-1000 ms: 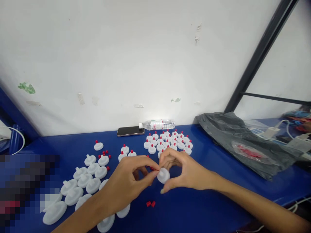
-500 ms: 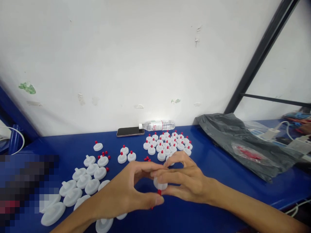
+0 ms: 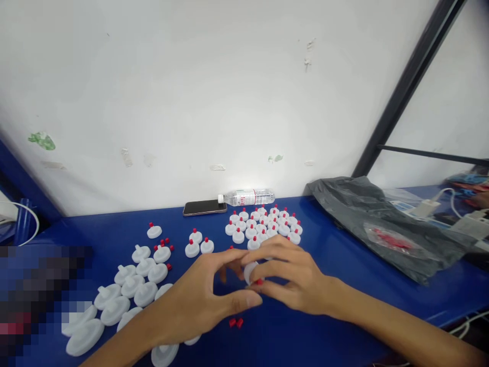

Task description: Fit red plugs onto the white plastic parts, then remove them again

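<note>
In front of me, my right hand point(image 3: 288, 270) is closed on a white round plastic cap point(image 3: 250, 271) with a red tip point(image 3: 259, 282), which points toward the right and down. My left hand point(image 3: 206, 295) is beside it with thumb and fingers apart, the fingertips close to the cap; whether they touch it is hidden. Two small red caps point(image 3: 236, 322) lie on the blue table just below the hands. White round caps without red tips point(image 3: 114, 310) spread to the left, partly behind my left forearm.
White caps fitted with red tips point(image 3: 263, 224) cluster behind my hands, with several more point(image 3: 192, 248) to the left. Loose red pieces point(image 3: 164, 241) lie among the white caps. A phone point(image 3: 205, 207) and a water bottle point(image 3: 248, 197) rest by the wall; a grey bag point(image 3: 362, 219) lies right.
The held cap has turned so that its red tip points more to the right. My left thumb has come off the red tip. The loose red caps below are uncovered.
</note>
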`<move>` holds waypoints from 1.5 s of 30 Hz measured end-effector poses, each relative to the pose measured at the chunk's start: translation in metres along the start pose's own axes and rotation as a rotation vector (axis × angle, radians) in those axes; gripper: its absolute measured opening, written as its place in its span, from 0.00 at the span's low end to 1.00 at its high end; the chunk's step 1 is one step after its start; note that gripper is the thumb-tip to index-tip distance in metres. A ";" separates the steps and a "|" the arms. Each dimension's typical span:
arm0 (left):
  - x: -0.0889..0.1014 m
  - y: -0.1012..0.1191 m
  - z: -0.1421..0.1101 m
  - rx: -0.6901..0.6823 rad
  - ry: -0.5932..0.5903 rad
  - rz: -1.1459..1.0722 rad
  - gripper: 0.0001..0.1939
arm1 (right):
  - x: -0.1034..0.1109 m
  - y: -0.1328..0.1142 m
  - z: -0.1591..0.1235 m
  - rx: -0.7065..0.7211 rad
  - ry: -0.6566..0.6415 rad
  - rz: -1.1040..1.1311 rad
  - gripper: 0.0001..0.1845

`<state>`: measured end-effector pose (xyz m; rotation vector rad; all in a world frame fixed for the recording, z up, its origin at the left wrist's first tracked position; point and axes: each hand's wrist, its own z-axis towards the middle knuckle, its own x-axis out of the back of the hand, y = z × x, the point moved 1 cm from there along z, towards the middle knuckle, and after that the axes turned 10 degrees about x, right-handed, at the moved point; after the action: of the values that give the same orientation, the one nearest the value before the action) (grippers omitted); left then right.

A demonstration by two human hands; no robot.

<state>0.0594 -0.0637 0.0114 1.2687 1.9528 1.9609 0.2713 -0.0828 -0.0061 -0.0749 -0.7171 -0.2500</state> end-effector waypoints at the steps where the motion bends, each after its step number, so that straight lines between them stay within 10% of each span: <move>1: 0.003 -0.001 0.000 0.005 0.043 0.077 0.21 | 0.002 0.002 0.000 -0.063 0.022 0.001 0.04; 4: 0.011 -0.007 -0.002 0.023 0.058 0.274 0.15 | 0.009 0.009 -0.001 -0.285 0.005 0.030 0.07; 7: 0.017 -0.013 -0.004 0.070 -0.053 0.370 0.12 | 0.016 0.015 -0.003 -0.423 -0.273 0.206 0.09; 14: 0.010 -0.014 -0.001 0.088 -0.202 0.422 0.06 | 0.021 0.020 -0.006 -0.413 -0.643 0.182 0.04; 25: 0.021 -0.021 0.009 -0.034 0.085 0.483 0.07 | 0.015 0.020 -0.006 -0.190 -0.360 -0.119 0.09; 33: 0.036 -0.024 0.018 -0.126 0.270 0.491 0.15 | -0.006 0.003 -0.004 -0.020 -0.417 -0.043 0.12; 45: 0.059 0.002 -0.014 0.195 -0.384 0.338 0.06 | -0.009 0.002 -0.006 0.000 -0.391 -0.001 0.13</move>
<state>0.0141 -0.0398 0.0435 1.9669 1.8613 1.5093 0.2693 -0.0797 -0.0160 -0.1254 -1.1058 -0.2392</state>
